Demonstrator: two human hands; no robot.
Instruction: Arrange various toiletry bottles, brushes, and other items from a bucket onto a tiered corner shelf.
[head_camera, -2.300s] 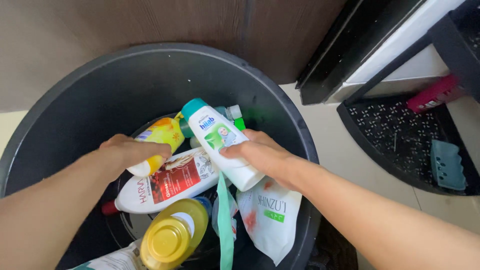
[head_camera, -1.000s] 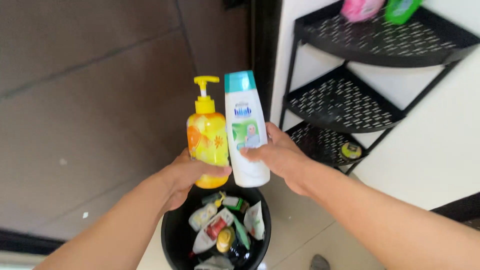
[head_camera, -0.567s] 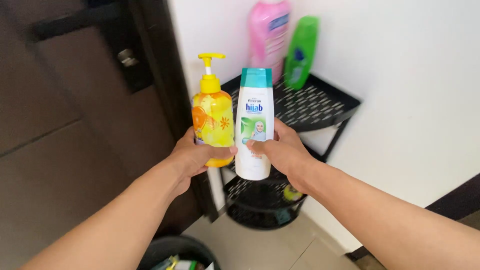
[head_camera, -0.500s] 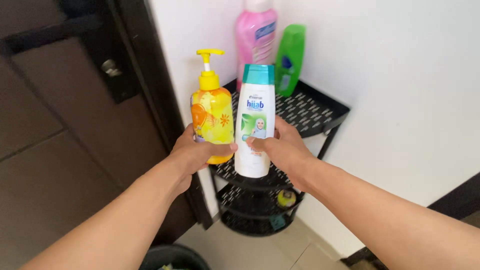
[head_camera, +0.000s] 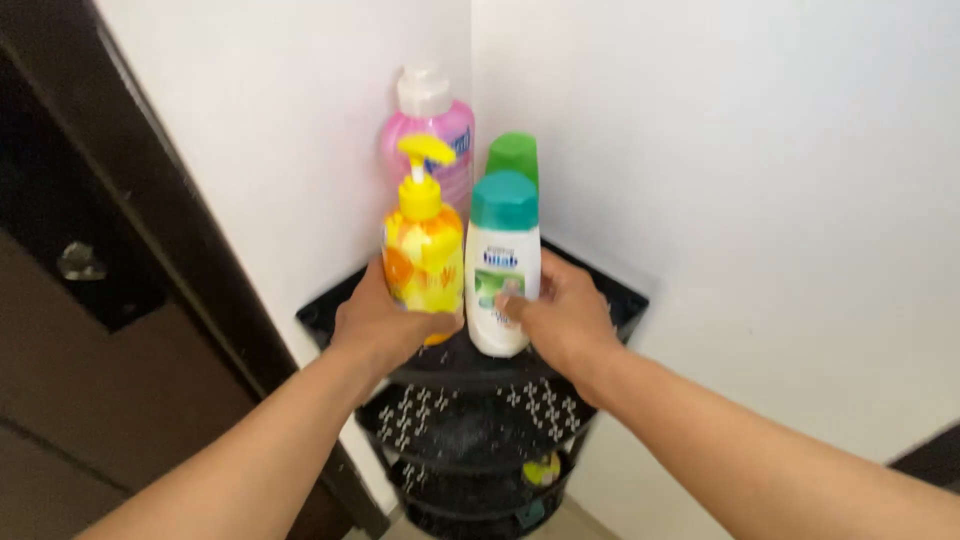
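Observation:
My left hand (head_camera: 385, 322) grips a yellow pump bottle (head_camera: 423, 250) with orange print. Beside it, my right hand (head_camera: 562, 320) grips a white bottle with a teal cap (head_camera: 502, 262). Both bottles are upright and held over the top tier of a black corner shelf (head_camera: 620, 296); whether their bases touch it I cannot tell. Behind them on that tier stand a pink bottle with a white cap (head_camera: 432, 125) and a green bottle (head_camera: 513, 155), both in the wall corner.
White walls meet in the corner behind the shelf. A dark brown door with a black frame (head_camera: 150, 220) is on the left. Lower shelf tiers (head_camera: 470, 420) show below my hands, with a small yellow-green item (head_camera: 541, 468) on one.
Both hands lifted the two bottles out of a dark bin and carried them up and forward to the shelf's top tier. The view rose from the bin to the corner.

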